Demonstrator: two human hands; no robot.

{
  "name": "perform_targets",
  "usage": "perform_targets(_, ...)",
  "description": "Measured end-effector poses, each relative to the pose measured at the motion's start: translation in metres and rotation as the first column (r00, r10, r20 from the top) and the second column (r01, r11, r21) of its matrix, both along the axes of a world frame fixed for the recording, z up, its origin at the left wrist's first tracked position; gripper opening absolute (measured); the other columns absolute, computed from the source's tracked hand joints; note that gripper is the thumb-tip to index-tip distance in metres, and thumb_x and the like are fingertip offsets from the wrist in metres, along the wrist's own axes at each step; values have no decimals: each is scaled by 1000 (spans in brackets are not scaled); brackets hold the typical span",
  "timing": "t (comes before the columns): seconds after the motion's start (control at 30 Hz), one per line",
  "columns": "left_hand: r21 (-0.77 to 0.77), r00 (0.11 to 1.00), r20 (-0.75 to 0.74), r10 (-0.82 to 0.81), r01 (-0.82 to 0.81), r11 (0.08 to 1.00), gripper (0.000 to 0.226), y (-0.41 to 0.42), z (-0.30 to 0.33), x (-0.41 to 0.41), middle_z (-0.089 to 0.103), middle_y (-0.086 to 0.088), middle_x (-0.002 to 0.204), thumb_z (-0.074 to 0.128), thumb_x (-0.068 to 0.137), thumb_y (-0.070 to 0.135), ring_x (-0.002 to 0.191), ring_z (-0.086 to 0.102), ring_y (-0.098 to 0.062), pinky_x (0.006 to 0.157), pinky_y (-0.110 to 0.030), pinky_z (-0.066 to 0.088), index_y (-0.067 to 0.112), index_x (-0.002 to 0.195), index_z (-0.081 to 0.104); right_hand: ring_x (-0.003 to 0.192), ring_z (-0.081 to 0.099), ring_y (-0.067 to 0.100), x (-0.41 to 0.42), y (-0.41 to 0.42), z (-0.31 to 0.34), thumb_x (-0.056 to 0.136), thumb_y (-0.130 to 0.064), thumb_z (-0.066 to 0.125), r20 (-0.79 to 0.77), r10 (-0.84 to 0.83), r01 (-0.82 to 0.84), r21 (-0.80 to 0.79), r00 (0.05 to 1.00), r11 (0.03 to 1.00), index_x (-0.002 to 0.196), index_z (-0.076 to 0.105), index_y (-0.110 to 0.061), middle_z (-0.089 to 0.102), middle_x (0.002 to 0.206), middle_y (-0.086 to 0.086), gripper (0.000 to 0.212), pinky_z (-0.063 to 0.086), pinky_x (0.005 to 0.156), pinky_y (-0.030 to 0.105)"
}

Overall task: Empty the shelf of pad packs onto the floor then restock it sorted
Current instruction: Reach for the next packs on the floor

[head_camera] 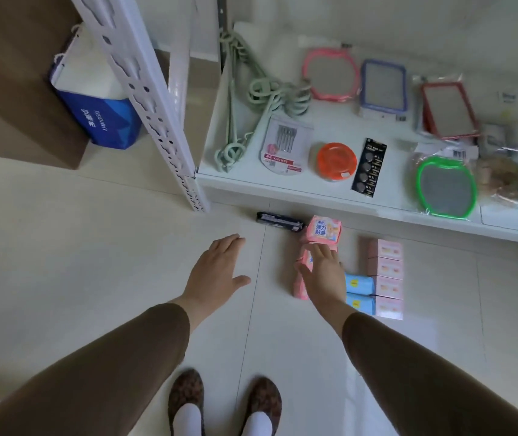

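Pad packs lie on the tiled floor in front of the white shelf [282,187]. A black pack [278,221] lies nearest the shelf edge, a pink pack [323,229] beside it. My right hand [322,272] reaches down over a second pink pack [301,278], fingers straight, touching or just above it; I cannot tell which. Two blue packs [358,292] and a row of pale pink boxes [386,278] sit to its right. My left hand [216,272] hovers open over bare floor, holding nothing.
The shelf carries green hangers [251,99], framed mirrors [330,73], an orange-lidded jar [336,160], a battery card [369,166] and other small goods. A white perforated upright [144,89] stands at left, with a blue paper bag [100,118] and brown cabinet behind. My shoes [223,401] are below.
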State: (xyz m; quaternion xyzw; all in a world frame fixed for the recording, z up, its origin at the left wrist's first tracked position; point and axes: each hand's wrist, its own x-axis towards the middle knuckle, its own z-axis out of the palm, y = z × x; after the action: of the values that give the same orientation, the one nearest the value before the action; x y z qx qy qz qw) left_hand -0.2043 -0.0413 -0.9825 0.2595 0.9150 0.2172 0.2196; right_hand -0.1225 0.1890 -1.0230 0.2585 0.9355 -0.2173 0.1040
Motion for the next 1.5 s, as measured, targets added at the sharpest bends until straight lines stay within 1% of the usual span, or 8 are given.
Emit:
perform_targets(0.23, 19, 999, -37, 3, -2, 1000, 81, 26, -109, -37, 31, 0, 155, 72, 85, 39, 140, 30, -20, 109, -31, 31, 13, 150, 31, 117, 47, 30, -41, 19, -106, 84, -25, 71, -4, 20, -20, 80, 1000, 997, 132, 55, -22, 56, 129, 3, 51, 41, 95, 43)
perform_targets(0.53, 36, 997, -81, -16, 19, 999, 81, 48, -191, -68, 38, -3, 150, 76, 81, 38, 136, 34, -24, 105, -34, 37, 9, 145, 35, 129, 40, 31, -92, 45, -178, 85, -29, 71, 43, 168, -174, 276, 985, 945, 143, 44, -23, 50, 139, 1, 64, 34, 107, 46)
perform_targets(0.67, 21, 998, -67, -20, 21, 1000, 85, 46, -213, -78, 37, -3, 151, 74, 83, 38, 138, 32, -22, 109, -32, 34, 11, 150, 29, 130, 38, 30, -108, 60, -198, 86, -29, 70, 116, 200, -228, 359, 973, 905, 137, 47, -23, 53, 137, 0, 56, 30, 110, 45)
perform_targets(0.8, -8, 997, -65, -35, 35, 999, 89, 42, -226, -89, 38, -4, 150, 74, 83, 38, 139, 32, -22, 110, -33, 34, 12, 152, 24, 117, 46, 29, -124, 61, -216, 88, -25, 64, 206, 225, -296, 440, 952, 848, 120, 60, -21, 65, 114, 2, 33, 27, 112, 43)
perform_targets(0.9, -53, 996, -88, -28, 24, 998, 91, 36, -229, -95, 37, -5, 151, 75, 82, 37, 139, 31, -23, 111, -33, 33, 12, 153, 22, 109, 51, 29, -132, 51, -219, 91, -22, 60, 216, 285, -354, 450, 934, 820, 118, 65, -23, 67, 106, 2, 28, 31, 107, 41)
perform_targets(1.17, -145, 994, -84, 66, -78, 986, 99, -4, -162, -75, 36, -6, 150, 79, 77, 38, 138, 32, -25, 111, -35, 34, 12, 153, 22, 106, 54, 28, -101, 9, -132, 91, -29, 61, 107, 377, -390, 318, 920, 864, 114, 68, -22, 64, 105, 3, 24, 35, 98, 40)
perform_targets(1.37, -152, 995, -92, 47, -61, 987, 100, -30, -28, -41, 33, -3, 152, 79, 76, 38, 139, 30, -23, 111, -33, 32, 15, 153, 20, 87, 57, 27, -60, -12, 10, 90, -25, 60, 36, 353, -353, 201, 935, 914, 92, 62, -21, 64, 89, -1, 5, 36, 86, 39)
perform_targets(1.5, -163, 988, -149, 31, -56, 985, 100, -38, 88, -32, 33, -2, 152, 79, 73, 42, 139, 31, -22, 113, -35, 30, 15, 152, 23, 87, 59, 25, -49, -24, 135, 90, -29, 60, -21, 349, -339, 189, 937, 922, 94, 63, -25, 65, 88, -3, 7, 31, 84, 36)
